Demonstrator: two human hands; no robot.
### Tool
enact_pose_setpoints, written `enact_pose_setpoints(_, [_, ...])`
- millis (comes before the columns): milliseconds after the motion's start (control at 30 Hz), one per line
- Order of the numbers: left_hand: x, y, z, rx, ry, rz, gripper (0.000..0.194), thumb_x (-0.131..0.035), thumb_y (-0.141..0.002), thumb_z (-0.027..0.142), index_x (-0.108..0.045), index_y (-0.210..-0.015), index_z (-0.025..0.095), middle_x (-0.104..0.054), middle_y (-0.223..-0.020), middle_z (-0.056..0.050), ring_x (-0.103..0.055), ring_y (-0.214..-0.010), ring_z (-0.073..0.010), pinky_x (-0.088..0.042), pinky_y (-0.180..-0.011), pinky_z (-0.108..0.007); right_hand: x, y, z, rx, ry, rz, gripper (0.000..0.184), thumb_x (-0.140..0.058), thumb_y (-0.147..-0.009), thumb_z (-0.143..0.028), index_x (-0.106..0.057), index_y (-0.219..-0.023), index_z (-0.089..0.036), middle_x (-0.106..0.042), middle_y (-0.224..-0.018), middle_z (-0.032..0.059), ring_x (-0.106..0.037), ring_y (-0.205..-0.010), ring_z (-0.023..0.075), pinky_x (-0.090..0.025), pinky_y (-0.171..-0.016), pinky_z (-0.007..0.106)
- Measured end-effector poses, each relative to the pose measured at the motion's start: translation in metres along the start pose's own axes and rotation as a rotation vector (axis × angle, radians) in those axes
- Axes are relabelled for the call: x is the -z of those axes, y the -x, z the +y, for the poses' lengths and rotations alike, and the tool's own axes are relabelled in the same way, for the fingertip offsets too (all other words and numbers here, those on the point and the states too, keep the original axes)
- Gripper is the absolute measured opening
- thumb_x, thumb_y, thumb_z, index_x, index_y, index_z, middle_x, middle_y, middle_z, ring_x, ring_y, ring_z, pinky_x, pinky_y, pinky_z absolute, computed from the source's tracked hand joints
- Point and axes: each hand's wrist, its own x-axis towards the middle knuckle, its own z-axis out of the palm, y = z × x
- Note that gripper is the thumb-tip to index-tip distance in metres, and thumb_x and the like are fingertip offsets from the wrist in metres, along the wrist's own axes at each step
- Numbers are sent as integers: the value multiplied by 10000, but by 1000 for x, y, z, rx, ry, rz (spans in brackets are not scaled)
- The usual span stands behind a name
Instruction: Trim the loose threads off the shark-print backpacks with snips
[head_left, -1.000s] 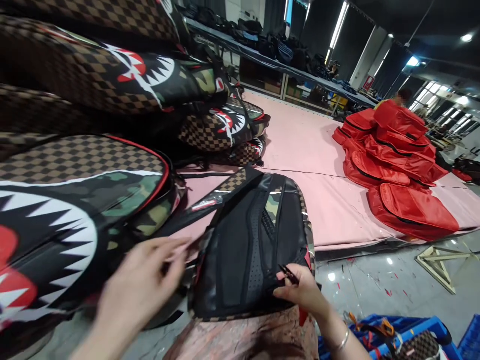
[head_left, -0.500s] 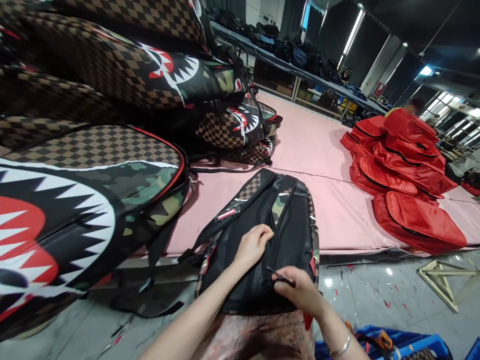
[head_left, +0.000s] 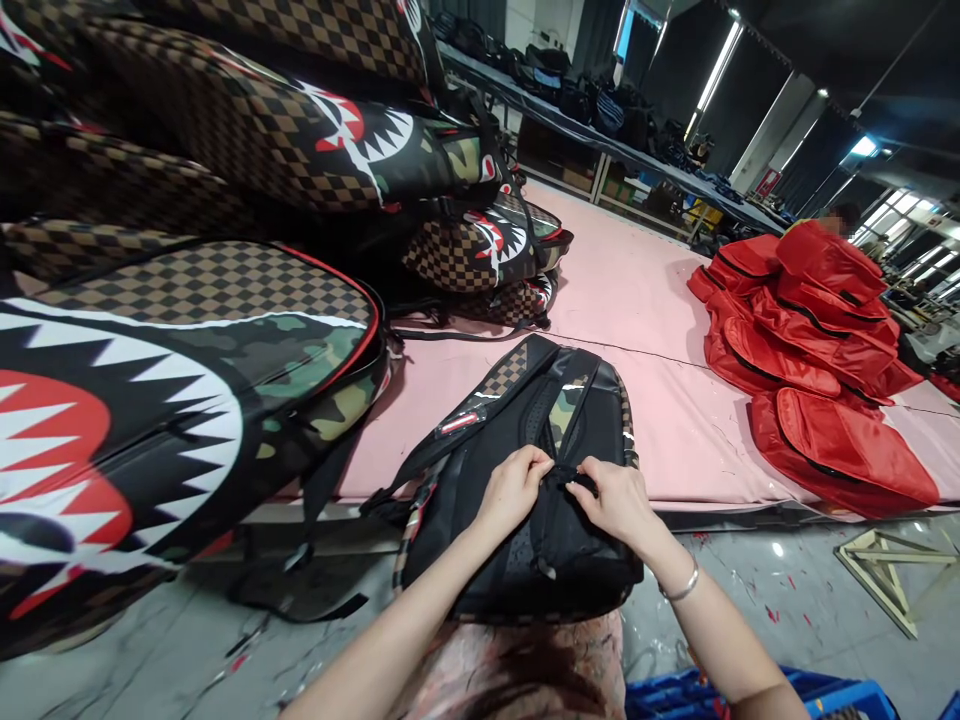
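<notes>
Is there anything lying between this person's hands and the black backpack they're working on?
Nothing visible does. The left hand and the right hand both rest directly on the back of the backpack, pinching a black strap between them. The shark-print bags lie off to the left, apart from the hands.

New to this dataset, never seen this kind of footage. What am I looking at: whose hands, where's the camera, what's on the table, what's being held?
There is no machine: a person works with bare hands, filmed by one camera on their head, looking forward and down. The left hand and right hand both pinch a black strap on the back of a black backpack lying straps-up at the near edge of a pink-covered table. Checkered shark-mouth backpacks are stacked to the left, red bags to the right. Another person stands behind the red pile.
</notes>
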Motion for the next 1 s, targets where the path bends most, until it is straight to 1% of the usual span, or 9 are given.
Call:
enact_pose_setpoints(233, [-2, -1, -1, 29, 135, 59, 154, -479, -747, 316, -507, -631, 219, -533, -622, -3, -513, -652, -193, -388, -673, -328, -4, -5, 6, -8, -65, -5, 144, -508, -846, -339, -589, -866, -220, -674, -786, 27, -617, -706, 169, -342, -596, 239])
enact_pose_setpoints(367, [25, -1, -1, 75, 321, 87, 341, -419, -783, 508, -450, -613, 214, -487, -532, 11, -482, -535, -161, -415, -579, -322, -18, -6, 19, -114, -342, 57, 182, -514, -825, -370, -600, -827, -210, -646, -725, 0, -548, -577, 127, -336, -561, 223])
enact_pose_setpoints(467, [51, 3, 1, 119, 686, 88, 535, -218, -780, 683, -321, -524, 225, -341, -440, 34, -403, -443, -137, -404, -487, -319, -31, -13, 28, -308, -601, 166, 274, -507, -800, -443, -590, -837, -185, -573, -625, -21, -473, -530, 113, -314, -520, 215])
enact_pose_setpoints(533, [59, 6, 2, 183, 909, 52, 580, -219, -746, 732, -375, -534, 215, -373, -447, 24, -427, -448, -137, -417, -484, -325, -38, -20, 31, -435, -755, 176, 323, -614, -700, -453, -588, -848, -167, -534, -602, -35, -448, -544, 107, -301, -514, 208])
enact_pose_setpoints(567, [59, 7, 3, 212, 915, 20, 567, -299, -732, 728, -450, -587, 201, -455, -495, 5, -478, -483, -144, -439, -509, -329, -41, -24, 31, -471, -830, 137, 345, -674, -631, -436, -592, -818, -158, -520, -588, -41, -437, -542, 101, -292, -505, 203])
enact_pose_setpoints(633, [49, 7, 2, 237, 726, -35, 489, -484, -698, 655, -550, -751, 174, -595, -658, -38, -576, -583, -167, -478, -581, -332, -45, -31, 27, -491, -962, 24, 333, -736, -529, -392, -582, -695, -147, -484, -532, -56, -405, -504, 82, -263, -473, 196])
enact_pose_setpoints(700, [34, 6, -1, 231, 513, -51, 425, -597, -653, 557, -578, -816, 165, -638, -731, -46, -617, -625, -185, -493, -620, -332, -47, -35, 22, -474, -1053, -66, 310, -709, -545, -402, -528, -587, -154, -403, -446, -80, -338, -427, 60, -220, -431, 195])
enact_pose_setpoints(833, [8, 3, -7, 202, 335, 46, 302, -583, -676, 449, -617, -819, 186, -633, -714, -27, -616, -625, -195, -478, -640, -329, -46, -35, 14, -450, -1185, -122, 346, -628, -603, -468, -419, -578, -193, -264, -390, -120, -201, -341, 36, -137, -372, 197])
enact_pose_setpoints(1000, [2, 0, -2, 88, 198, 138, 139, -596, -678, 356, -626, -725, 229, -583, -726, -12, -548, -698, -192, -433, -731, -326, -41, -32, 13, -432, -1272, -121, 402, -640, -588, -484, -350, -579, -206, -246, -408, -125, -171, -340, 25, -111, -359, 194])
